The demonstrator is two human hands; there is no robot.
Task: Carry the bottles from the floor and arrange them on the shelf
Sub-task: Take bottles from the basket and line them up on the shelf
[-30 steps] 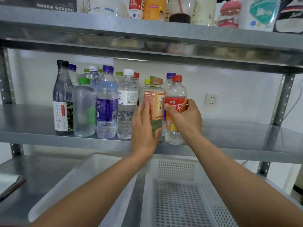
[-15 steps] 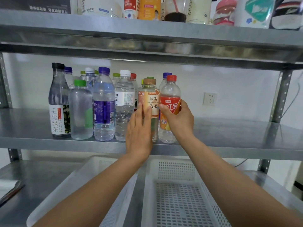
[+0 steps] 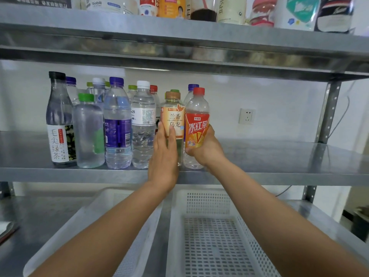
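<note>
Bright, even light; bowed edges

Six front bottles [image 3: 60, 124] [image 3: 88, 132] [image 3: 117, 128] [image 3: 143, 126] [image 3: 173, 116] [image 3: 196, 124], two baskets [image 3: 65, 232] [image 3: 207, 202], two hands [image 3: 164, 156] [image 3: 207, 150]

"冰红茶" red-cap btl [image 3: 196, 126]; "兰香乌龙" brown-cap btl [image 3: 173, 115]

Storeroom with stocked steel shelving [image 3: 279, 156]
</note>
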